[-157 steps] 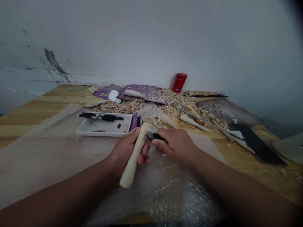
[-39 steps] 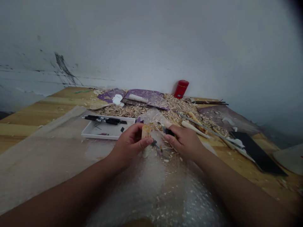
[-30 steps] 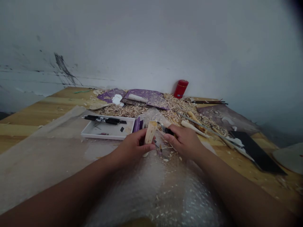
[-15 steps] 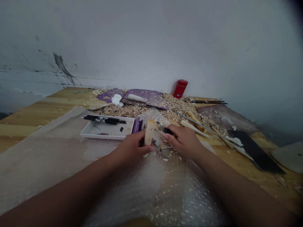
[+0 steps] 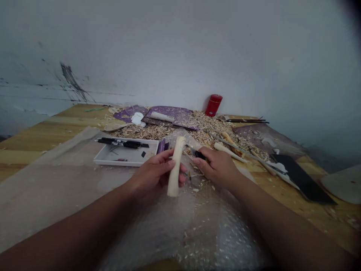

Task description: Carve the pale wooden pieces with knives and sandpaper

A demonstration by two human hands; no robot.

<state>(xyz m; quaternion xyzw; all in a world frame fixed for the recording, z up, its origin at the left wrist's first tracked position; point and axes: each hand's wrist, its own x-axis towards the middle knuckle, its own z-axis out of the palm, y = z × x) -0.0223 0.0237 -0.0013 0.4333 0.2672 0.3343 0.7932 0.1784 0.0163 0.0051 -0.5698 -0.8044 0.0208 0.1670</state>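
A pale carved wooden piece stands slanted in my left hand, its lower end sticking out below the fingers. My right hand is closed round the dark handle of a knife; the blade points left toward the wood, with a small gap between them. Both hands are above a sheet of bubble wrap dotted with small chips. The left fingertips show behind the wood on its right side.
A white tray with black-handled tools lies left. Wood shavings, purple sheets and a red cylinder are at the back. Right are a metal ruler-like strip, a pale wooden piece and a black slab.
The wood in my left hand has turned, now showing a longer side with its lower end exposed, and my left fingers have shifted on it. My right hand keeps its grip on the knife.
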